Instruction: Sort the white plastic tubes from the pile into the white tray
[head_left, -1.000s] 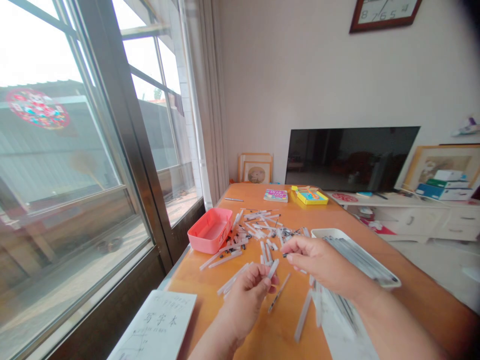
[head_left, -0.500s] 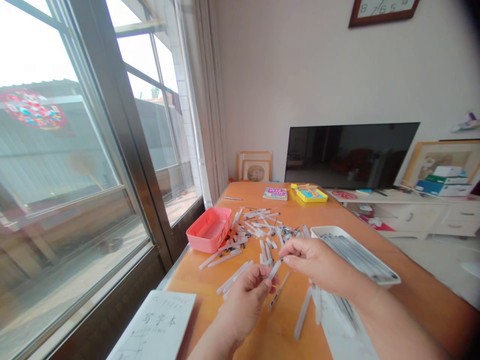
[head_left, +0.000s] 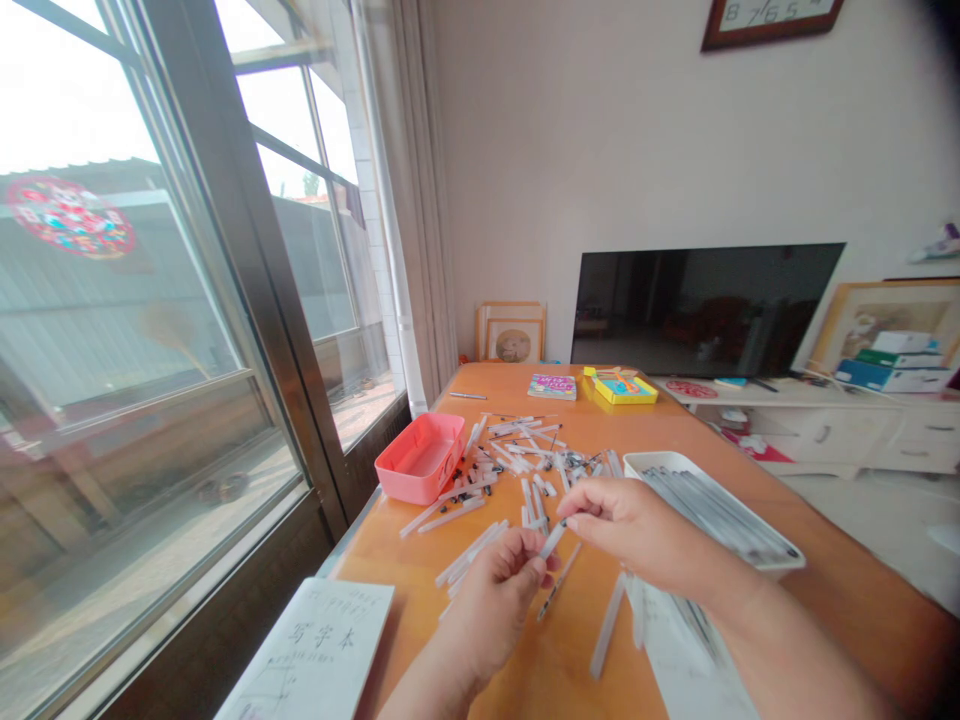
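Pinching short translucent white pen tube, both hands

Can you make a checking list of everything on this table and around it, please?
Surface: orange wooden table.
Job's things: white pen tube, held above the table.
Clutter: loose pen parts, pink box, white tray of pens, notebook, yellow box, small book.
Hands: left hand grips the tube's lower end; right hand pinches its upper end.
Cables: nothing seen.
Surroundings: window, television, clock, picture frames.
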